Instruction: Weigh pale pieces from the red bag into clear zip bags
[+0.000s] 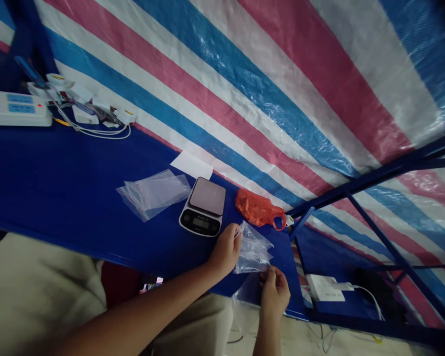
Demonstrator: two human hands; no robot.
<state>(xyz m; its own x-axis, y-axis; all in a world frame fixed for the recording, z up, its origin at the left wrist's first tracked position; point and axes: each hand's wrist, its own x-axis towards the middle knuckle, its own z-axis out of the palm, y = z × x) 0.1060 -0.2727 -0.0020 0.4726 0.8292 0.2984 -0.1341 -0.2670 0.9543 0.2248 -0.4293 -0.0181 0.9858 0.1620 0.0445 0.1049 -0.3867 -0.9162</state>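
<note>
1. Holding a small clear plastic bag (pixel 252 252) between both hands, I had it just above the near edge of the blue counter (pixel 59 183), right of the scale and in front of the orange bag.
2. My left hand (pixel 226 252) was closed on the bag's upper left edge, fingers pinched over the film near its mouth.
3. My right hand (pixel 274 291) sat lower, at the counter's edge, fingers curled onto the bag's bottom corner; I judged it a pinch, though the fingertips were partly hidden.
4. The digital scale (pixel 203 206) stood just left of my left hand, its platform bare and its display too dim for me to read.
5. A crumpled orange bag (pixel 259 209) lay beyond the clear bag, near it but apart, against the striped tarp (pixel 282 74).
6. A stack of spare clear bags (pixel 154 193) lay flat left of the scale, with a white paper slip (pixel 191 164) behind it.
7. The step in hand, as I read it, was opening or straightening the bag, both hands working its edges.
8. The next move would, I judged, call for parting the two film layers at the mouth without tearing, the lower hand steadying it.
</note>
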